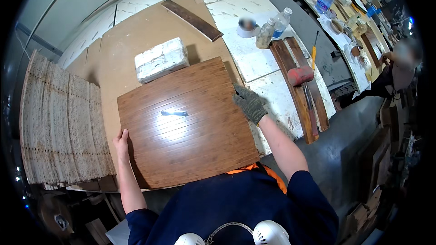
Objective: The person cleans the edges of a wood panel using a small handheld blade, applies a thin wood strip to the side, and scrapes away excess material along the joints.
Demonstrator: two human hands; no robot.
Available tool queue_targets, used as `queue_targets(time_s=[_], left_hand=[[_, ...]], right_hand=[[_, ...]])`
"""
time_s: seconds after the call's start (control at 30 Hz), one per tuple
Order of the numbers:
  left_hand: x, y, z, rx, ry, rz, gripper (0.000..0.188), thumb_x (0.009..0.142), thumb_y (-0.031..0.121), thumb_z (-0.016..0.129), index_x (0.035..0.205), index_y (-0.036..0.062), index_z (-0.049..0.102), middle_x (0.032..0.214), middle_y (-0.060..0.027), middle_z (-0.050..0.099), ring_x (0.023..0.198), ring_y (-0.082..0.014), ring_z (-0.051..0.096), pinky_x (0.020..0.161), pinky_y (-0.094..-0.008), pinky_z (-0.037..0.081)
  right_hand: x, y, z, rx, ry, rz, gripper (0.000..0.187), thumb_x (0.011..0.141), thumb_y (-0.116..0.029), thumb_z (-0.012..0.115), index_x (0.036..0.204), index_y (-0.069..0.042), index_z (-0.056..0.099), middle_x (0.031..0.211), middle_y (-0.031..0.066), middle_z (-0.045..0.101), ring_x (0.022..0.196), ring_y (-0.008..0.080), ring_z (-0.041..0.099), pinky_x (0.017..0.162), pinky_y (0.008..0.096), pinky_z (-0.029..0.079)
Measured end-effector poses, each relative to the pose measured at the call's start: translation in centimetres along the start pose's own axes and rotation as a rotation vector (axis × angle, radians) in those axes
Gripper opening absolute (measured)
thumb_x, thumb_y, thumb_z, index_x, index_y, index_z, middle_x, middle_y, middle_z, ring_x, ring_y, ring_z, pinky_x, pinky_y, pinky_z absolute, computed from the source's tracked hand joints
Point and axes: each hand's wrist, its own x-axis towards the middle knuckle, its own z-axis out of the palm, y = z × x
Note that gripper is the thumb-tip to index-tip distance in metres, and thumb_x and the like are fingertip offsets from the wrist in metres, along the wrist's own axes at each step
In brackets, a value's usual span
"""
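A brown wooden panel (195,147) with parallel grooves lies in front of me on a cardboard-covered table, its near edge close to my body. Light glares off its middle, where a small pale strip shows; whether that is a reflection or a label I cannot tell. My bare left hand (121,144) is closed on the panel's left edge, with some fingers hidden. On the opposite edge, near the far right corner, my right hand (250,104) grips it in a dark knitted glove. Just beyond the panel sits a white wrapped block (160,60).
A tall stack of boards (63,122) stands at the left. A dark wooden strip (193,20) lies at the back. To the right are a red-headed mallet (300,76) on wooden strips, a yellow-handled screwdriver (313,56) and plastic bottles (282,20). Another person (404,70) works farther right.
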Motion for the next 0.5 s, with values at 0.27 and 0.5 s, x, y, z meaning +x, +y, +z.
queue_targets(time_s=[0.27,0.5], left_hand=[[0.5,1.1,0.9,-0.105,-0.086,0.028,0.053,0.097,0.016,0.051,0.144,-0.0015,0.035,0.147,-0.0105,0.041,0.134,-0.0222,0.039,0.111,-0.0327,0.028],[0.4,1.2,0.8,-0.176,-0.154,-0.052,0.056,0.098,0.016,0.048,0.148,0.0010,0.029,0.152,-0.0105,0.034,0.138,-0.0231,0.034,0.113,-0.0333,0.024]], right_hand=[[0.2,0.3,0.5,-0.136,0.065,-0.110,0.052,0.093,-0.026,0.058,0.139,-0.005,0.047,0.138,0.0163,0.052,0.128,0.0278,0.049,0.107,0.0353,0.037],[-0.1,0.4,0.3,-0.148,0.028,-0.038,0.054,0.092,-0.025,0.059,0.141,-0.006,0.045,0.137,0.0170,0.052,0.126,0.0274,0.050,0.106,0.0354,0.038]])
